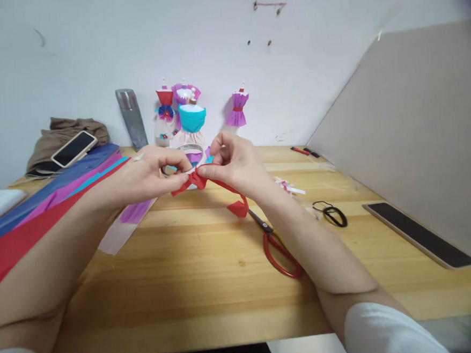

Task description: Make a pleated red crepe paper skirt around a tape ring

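Observation:
Both my hands meet above the middle of the table around a strip of red crepe paper point(198, 180). My left hand point(154, 174) pinches its gathered left part between thumb and fingers. From the other side, my right hand point(232, 166) pinches the strip, whose loose tail hangs down to the right. Just behind my fingers is a roll of clear tape point(193, 147), partly hidden. A small dress form with a turquoise top point(192, 118) and pale skirt stands behind that. Scissors with red handles point(279, 251) lie under my right forearm.
Coloured paper sheets point(70, 182), a phone point(74, 148) and a brown cloth point(65, 129) are at the left. A grey bottle point(132, 119) and several small paper dresses point(238, 109) stand by the wall. Black hair ties point(335, 217) and a dark flat slab point(419, 233) lie right.

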`<act>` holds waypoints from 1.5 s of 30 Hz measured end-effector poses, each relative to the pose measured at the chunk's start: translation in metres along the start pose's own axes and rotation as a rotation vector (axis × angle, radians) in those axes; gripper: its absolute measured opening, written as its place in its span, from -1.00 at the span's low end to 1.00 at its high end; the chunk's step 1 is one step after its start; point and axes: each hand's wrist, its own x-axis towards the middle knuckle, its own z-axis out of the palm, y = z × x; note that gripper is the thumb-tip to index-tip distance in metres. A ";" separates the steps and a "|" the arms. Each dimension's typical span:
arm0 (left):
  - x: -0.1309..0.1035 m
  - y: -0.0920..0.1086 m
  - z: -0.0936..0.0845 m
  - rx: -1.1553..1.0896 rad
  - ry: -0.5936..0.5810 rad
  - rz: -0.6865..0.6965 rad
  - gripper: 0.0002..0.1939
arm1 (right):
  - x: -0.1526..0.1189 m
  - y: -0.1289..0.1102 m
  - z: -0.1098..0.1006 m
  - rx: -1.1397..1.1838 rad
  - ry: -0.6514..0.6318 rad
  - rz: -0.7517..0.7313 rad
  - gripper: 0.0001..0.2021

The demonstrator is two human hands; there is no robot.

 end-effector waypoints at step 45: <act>-0.001 0.003 -0.008 0.041 -0.026 -0.171 -0.78 | 0.000 0.005 -0.007 -0.001 -0.305 -0.012 -0.82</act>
